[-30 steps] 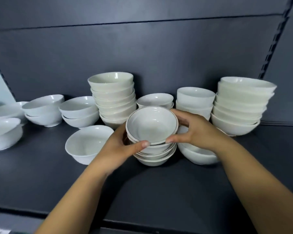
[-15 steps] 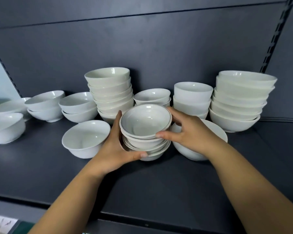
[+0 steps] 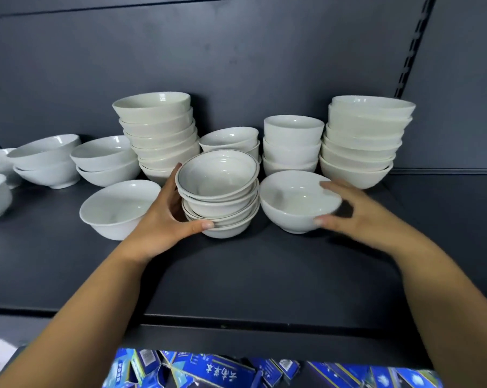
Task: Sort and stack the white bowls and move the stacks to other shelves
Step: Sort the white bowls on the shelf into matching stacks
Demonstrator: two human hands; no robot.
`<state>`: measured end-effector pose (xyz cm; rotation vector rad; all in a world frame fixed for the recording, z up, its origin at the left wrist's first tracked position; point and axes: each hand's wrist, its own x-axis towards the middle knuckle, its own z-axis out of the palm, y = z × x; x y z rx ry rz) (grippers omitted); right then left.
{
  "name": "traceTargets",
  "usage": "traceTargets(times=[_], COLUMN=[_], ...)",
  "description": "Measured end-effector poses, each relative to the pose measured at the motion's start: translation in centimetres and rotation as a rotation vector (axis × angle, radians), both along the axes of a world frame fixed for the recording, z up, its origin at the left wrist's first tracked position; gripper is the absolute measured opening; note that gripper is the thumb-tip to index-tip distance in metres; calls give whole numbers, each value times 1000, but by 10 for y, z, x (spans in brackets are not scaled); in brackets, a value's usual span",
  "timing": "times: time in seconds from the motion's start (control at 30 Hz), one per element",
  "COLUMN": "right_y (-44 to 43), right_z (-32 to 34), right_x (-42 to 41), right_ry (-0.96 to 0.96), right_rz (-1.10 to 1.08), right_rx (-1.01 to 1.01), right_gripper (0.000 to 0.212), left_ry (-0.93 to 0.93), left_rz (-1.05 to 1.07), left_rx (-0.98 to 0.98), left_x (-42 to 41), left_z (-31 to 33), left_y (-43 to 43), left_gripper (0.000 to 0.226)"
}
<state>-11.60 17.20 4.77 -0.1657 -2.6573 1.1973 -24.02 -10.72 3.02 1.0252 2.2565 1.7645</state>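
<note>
White bowls with a thin dark line round the lip, piled into a short rimmed stack, sit near the middle of the dark shelf on my feed. My left hand grasps that pile from its left side. The thumb hooks across low on the front and the fingers reach round behind, so the pile stands just right of the palm. My right hand is off the pile, at the plain single bowl that stands just beside it on the right. Its fingers arch over that bowl's far rim and the thumb tip lies at the lower front wall, but the hand is smeared with motion and I cannot tell whether it has a grip. A loose bowl stands just left of my left wrist. Behind, along the back panel, I see a tall stack leaning a little, a low stack, a stack of steeper-sided bowls and a wide stack at the right. Further left stand a near pair and a far pair of flared bowls. Blue printed boxes show below the shelf's front edge.
</note>
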Motion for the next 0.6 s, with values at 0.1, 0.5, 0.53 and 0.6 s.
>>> traceTargets(times=[0.1, 0.5, 0.53, 0.6], right_y=[-4, -2, -2, -3], right_z=[-7, -14, -15, -14], right_x=[0, -3, -3, -1], right_ry=[-5, 76, 82, 114], right_rz=[-11, -91, -78, -53], right_rx=[24, -68, -83, -100], right_gripper=[66, 86, 84, 68], left_ry=[15, 346, 384, 311], left_rz=[-10, 775, 846, 921], left_rx=[-12, 178, 144, 29], left_x=[6, 63, 60, 46], left_z=[2, -7, -5, -5], left_y=[1, -59, -63, -68], left_gripper=[100, 17, 35, 76])
